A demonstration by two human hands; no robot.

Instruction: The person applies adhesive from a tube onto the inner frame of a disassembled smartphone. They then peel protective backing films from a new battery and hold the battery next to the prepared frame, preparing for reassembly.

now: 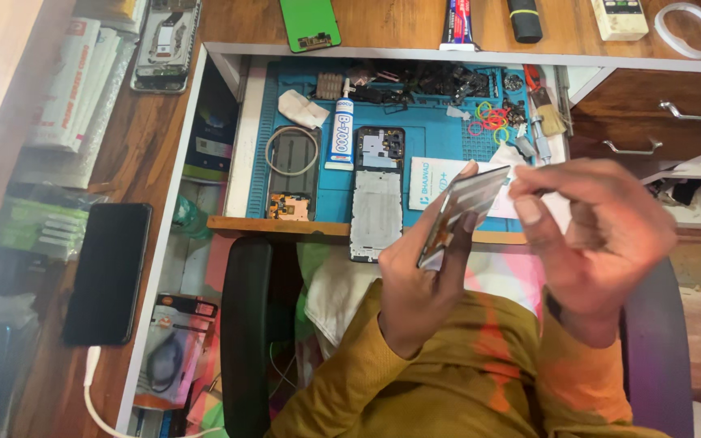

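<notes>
wooden desk (383, 28) | white-framed drawers (659, 101) | black chair (245, 324)

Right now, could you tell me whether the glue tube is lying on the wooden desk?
No, the glue tube lies on the blue mat, beside the opened phone.

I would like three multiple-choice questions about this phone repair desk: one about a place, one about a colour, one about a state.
1. Where does the glue tube lie?
A. on the blue mat
B. on the chair
C. in the left hand

2. What colour is the small panel at the top edge?
A. red
B. green
C. white

3. What is the left hand doing?
A. resting flat
B. gripping a thin phone part
C. pulling a drawer handle

Answers: 1 A, it lies on the mat; 2 B, its face is bright green; 3 B, the fingers close around it.
</notes>
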